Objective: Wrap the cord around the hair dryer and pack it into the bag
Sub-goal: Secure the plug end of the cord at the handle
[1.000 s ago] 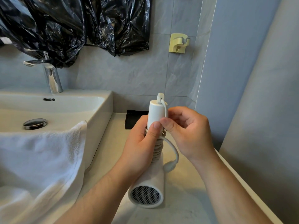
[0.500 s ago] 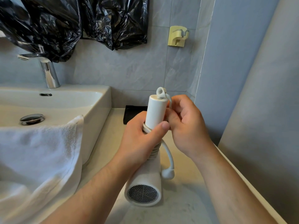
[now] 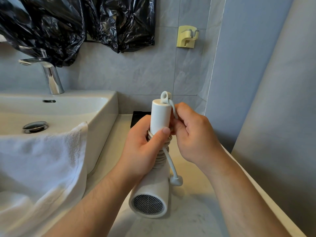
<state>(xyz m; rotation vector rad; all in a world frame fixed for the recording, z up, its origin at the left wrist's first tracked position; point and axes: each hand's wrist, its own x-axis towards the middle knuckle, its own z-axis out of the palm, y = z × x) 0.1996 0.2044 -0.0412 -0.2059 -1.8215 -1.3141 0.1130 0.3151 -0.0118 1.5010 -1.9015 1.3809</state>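
One hair dryer (image 3: 153, 185), handle up over the counter (image 3: 196, 211), grille end down and facing the camera, held between both hands. Left hand (image 3: 145, 151) is curled round the handle over the cord (image 3: 162, 156) coils, thumb pressed on the top turn. Right hand (image 3: 193, 134) has its fingers closed, pinching the cord just beside the handle's top. One cord; one loose tail hangs by the barrel.

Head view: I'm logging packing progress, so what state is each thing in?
hair dryer, held handle-up, not bagged.
cord, mostly coiled round handle, tail loose.
plug, dangling loose.
left hand, gripping handle and coils.
right hand, pinching cord near handle top.
faucet, off.
towel, draped over sink edge.
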